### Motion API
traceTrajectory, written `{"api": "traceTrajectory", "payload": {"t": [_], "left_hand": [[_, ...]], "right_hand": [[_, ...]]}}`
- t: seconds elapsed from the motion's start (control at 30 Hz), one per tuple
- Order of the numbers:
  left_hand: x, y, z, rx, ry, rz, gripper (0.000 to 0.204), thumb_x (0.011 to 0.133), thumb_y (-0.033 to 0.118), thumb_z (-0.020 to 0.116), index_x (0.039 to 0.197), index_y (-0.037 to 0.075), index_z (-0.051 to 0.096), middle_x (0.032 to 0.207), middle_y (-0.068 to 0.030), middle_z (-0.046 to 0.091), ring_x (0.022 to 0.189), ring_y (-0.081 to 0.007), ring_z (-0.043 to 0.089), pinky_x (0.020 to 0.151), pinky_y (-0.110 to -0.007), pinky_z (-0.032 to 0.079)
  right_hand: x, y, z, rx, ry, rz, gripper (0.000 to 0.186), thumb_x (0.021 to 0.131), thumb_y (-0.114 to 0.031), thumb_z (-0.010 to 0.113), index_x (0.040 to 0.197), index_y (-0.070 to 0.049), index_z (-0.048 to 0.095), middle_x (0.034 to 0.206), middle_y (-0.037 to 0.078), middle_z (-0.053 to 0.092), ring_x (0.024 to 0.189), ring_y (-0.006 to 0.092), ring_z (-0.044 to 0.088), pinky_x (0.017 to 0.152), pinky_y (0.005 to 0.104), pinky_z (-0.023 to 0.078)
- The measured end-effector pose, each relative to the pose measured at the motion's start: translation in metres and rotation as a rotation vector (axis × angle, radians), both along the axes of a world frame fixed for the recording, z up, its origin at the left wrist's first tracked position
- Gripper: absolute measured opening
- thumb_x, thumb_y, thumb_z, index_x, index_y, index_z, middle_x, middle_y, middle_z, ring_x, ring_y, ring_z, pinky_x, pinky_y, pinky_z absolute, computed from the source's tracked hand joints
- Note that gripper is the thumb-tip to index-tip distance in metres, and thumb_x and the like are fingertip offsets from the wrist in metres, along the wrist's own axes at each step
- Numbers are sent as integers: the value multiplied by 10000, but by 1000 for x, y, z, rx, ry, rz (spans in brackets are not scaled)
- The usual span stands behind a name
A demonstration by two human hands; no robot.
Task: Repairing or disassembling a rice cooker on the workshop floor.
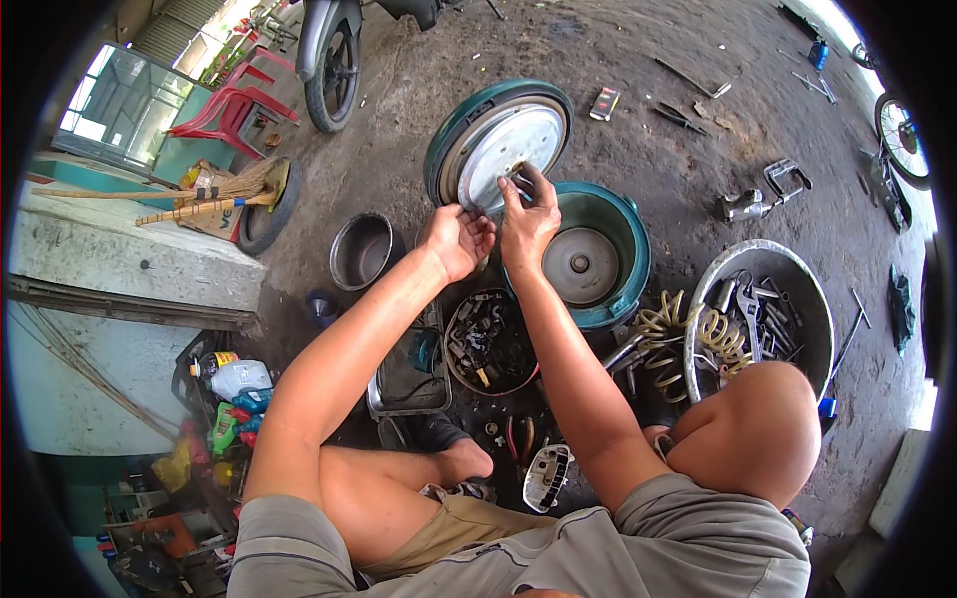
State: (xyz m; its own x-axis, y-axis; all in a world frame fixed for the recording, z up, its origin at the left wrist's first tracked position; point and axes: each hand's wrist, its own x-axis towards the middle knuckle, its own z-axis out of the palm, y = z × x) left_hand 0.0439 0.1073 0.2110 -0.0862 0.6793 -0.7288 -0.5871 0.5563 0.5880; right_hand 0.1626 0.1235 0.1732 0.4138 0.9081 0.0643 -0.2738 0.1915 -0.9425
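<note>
A round lid [510, 149] with a teal rim and a pale metal inner plate stands tilted behind a teal round housing [626, 224] that looks like a rice cooker body. Its inside shows a grey plate with a small round centre. My right hand [531, 224] is closed in a pinch against the lower part of the lid's plate; the small dark piece at its fingertips is too small to name. Palm up, my left hand [459, 242] is beside it at the lid's lower edge, its fingers curled in. What those fingers hold, if anything, is hidden.
Close by are a metal pot [363, 251], a metal tray [407, 397], a round container of small parts [488, 344] and a tub of wrenches [758, 251]. Coil springs [660, 319] lie by the tub. A white plastic part [547, 478] and pliers [680, 118] lie on the floor.
</note>
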Motion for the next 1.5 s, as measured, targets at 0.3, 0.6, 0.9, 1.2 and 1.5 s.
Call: {"api": "traceTrajectory", "payload": {"t": [0.3, 0.6, 0.9, 1.2, 1.5], "left_hand": [[33, -42, 27, 228, 505, -73, 435, 1103, 411, 452, 909, 57, 614, 604, 19, 509, 525, -153, 533, 502, -314, 426], [22, 1, 90, 1286, 2032, -90, 681, 806, 318, 899, 1317, 41, 543, 1199, -225, 631, 1063, -384, 636, 927, -469, 516], [0, 39, 86, 1013, 1646, -420, 909, 675, 284, 985, 1412, -4, 535, 1258, -281, 707, 1162, -416, 712, 996, -477, 567], [-1, 43, 83, 965, 1632, -392, 744, 676, 301, 981, 1249, -39, 651, 1094, -253, 770, 1050, -381, 766, 917, -444, 598], [-4, 46, 82, 949, 1670, -411, 738, 695, 299, 961, 1266, -44, 642, 1103, -261, 766, 1056, -389, 764, 912, -454, 603]], "right_hand": [[-2, 8, -6, -13, 7, -46, 378, 901, -66, 832, 1241, 36, 704, 1101, 119, 772, 1016, 188, 728, 920, 327, 570], [-2, 10, -1, -9, 66, -35, 379, 891, -84, 850, 1220, 39, 709, 1069, 109, 770, 986, 177, 726, 911, 325, 576], [2, 10, 0, 49, -44, -83, 342, 876, -87, 858, 1182, 11, 738, 1036, 88, 757, 970, 169, 728, 888, 321, 576], [-1, 16, -5, 49, -38, -108, 295, 859, -68, 867, 1129, 6, 775, 1007, 80, 763, 922, 158, 735, 851, 307, 587], [0, 24, -9, 84, -118, -108, 290, 851, -71, 878, 1109, 21, 784, 1008, 90, 768, 917, 154, 743, 847, 299, 592]]}}
